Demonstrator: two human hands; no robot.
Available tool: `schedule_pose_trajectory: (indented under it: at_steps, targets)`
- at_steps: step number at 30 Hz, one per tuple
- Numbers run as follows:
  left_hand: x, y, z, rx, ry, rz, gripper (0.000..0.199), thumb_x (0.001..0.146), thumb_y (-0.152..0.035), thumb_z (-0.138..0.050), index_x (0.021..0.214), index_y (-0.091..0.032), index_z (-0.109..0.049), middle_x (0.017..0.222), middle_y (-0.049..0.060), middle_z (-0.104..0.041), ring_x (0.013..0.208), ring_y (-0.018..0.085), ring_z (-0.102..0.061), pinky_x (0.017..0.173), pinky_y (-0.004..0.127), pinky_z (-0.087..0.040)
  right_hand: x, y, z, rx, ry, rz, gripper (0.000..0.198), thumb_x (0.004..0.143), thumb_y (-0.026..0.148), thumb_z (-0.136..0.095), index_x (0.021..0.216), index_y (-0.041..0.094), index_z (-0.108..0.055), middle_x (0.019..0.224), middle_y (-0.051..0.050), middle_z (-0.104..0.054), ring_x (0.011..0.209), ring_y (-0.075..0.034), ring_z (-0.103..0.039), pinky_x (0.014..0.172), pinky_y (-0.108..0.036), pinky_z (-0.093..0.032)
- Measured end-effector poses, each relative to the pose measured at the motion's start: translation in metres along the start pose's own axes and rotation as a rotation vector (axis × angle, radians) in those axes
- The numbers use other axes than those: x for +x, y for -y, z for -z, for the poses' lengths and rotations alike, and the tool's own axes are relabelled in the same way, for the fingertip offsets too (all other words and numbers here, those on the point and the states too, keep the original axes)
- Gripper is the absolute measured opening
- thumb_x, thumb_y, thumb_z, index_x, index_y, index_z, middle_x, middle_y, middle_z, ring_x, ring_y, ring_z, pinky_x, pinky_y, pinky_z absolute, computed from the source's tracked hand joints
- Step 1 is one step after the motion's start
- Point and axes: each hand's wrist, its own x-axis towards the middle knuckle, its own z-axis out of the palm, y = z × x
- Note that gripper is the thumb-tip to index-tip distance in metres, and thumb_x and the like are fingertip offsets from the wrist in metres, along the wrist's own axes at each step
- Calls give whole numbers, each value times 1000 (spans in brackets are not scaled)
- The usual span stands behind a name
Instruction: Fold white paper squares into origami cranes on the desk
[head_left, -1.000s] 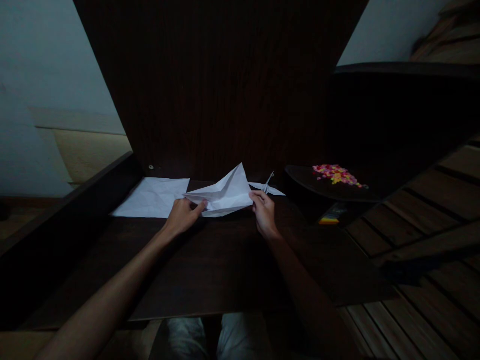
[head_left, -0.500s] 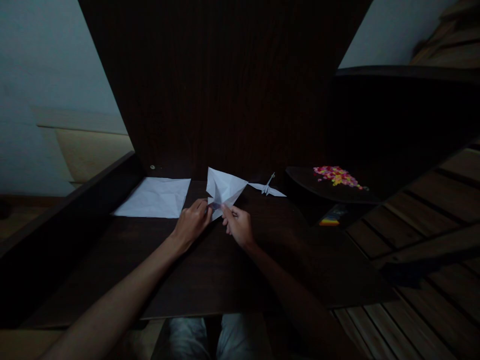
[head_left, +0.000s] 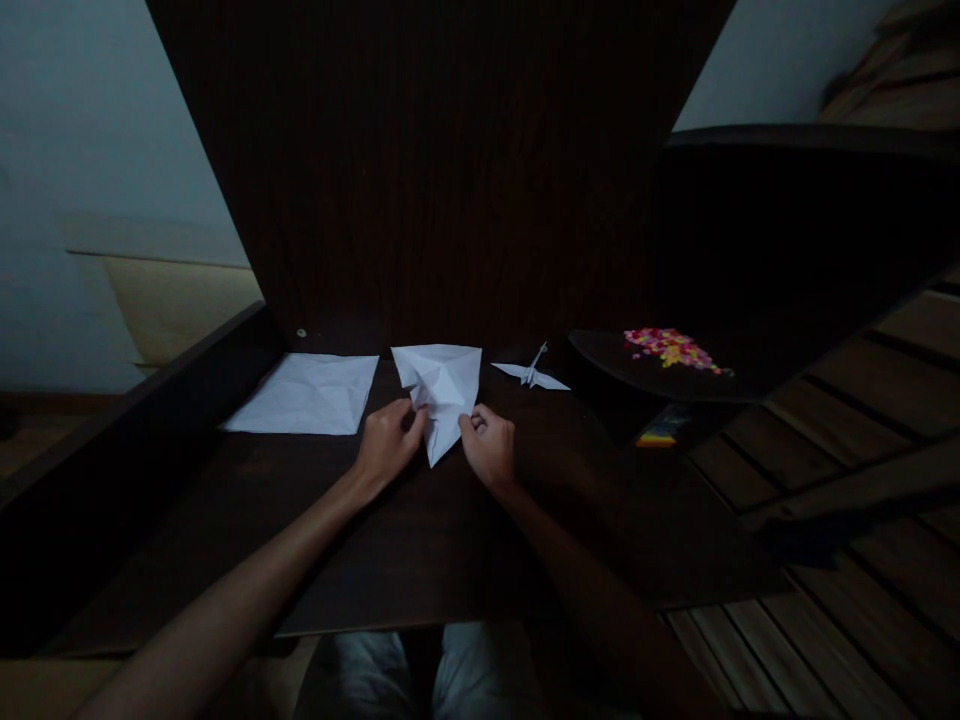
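A partly folded sheet of white paper is between my hands on the dark desk, one pointed corner toward me and its creased layers raised in the middle. My left hand is closed on its left edge, thumb on top. On the right edge, my right hand pinches the paper between thumb and curled fingers. To the right lies a finished white origami crane with spread wings. Flat white paper with crease lines rests to the left of my left hand.
The dark wooden desk has a raised panel at the back and a low side wall on the left. On a rounded shelf at the right lies a pile of small pink, red and yellow pieces.
The folded paper has turned and flattened, its point now showing toward me. My right hand has shifted slightly right, from the paper's lower middle to its right edge. My left hand keeps its hold.
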Motion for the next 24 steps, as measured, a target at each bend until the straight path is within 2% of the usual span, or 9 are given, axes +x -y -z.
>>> schedule_pose_trajectory:
  at_steps: [3, 6, 9, 12, 15, 18, 24]
  targets:
    - [3, 1, 1, -198, 49, 195, 30, 84, -42, -53, 75, -16, -65, 72, 6, -69, 68, 21, -64, 64, 30, -47, 2, 0, 3, -66, -56, 57, 24, 82, 32, -49, 61, 21, -52, 54, 2, -55, 49, -12, -49, 53, -23, -36]
    - [6, 4, -1, -460, 44, 366, 32, 79, -45, -59, 81, -15, -68, 79, 8, -72, 74, 24, -67, 69, 33, -50, 3, -3, 3, -11, -90, 51, 21, 84, 33, -46, 71, 20, -56, 58, 1, -58, 53, -14, -53, 53, -23, -38]
    - [10, 3, -3, -718, 16, 523, 28, 73, -41, -65, 78, -13, -67, 75, 8, -72, 71, 23, -68, 71, 34, -53, 4, -7, 1, 48, -98, 45, 17, 84, 31, -45, 78, 20, -58, 62, 0, -60, 55, -14, -56, 53, -23, -40]
    - [13, 0, -2, -876, -13, 632, 21, 68, -34, -68, 71, -13, -65, 68, 5, -69, 66, 21, -67, 69, 34, -55, 4, -8, 1, 68, -115, 60, 17, 84, 29, -44, 78, 20, -57, 62, 0, -59, 56, -14, -56, 53, -23, -41]
    - [14, -2, -1, -945, -44, 678, 18, 64, -29, -69, 62, -14, -61, 59, 2, -63, 64, 18, -65, 68, 31, -56, 3, -6, 3, 70, -137, 75, 15, 83, 27, -45, 77, 20, -56, 61, 1, -58, 56, -14, -55, 53, -23, -40]
    - [15, -2, 0, -1007, -63, 657, 20, 61, -27, -71, 55, -15, -56, 55, -1, -58, 65, 16, -63, 68, 29, -56, 4, -5, 5, 86, -153, 76, 14, 82, 25, -46, 74, 20, -55, 61, 1, -57, 56, -14, -54, 53, -23, -40]
    - [13, -3, 0, -1042, -71, 631, 26, 58, -29, -73, 52, -16, -52, 56, -1, -57, 63, 14, -60, 68, 29, -55, 5, -7, 6, 87, -183, 95, 13, 82, 23, -46, 74, 19, -55, 61, 1, -55, 55, -13, -53, 53, -22, -40]
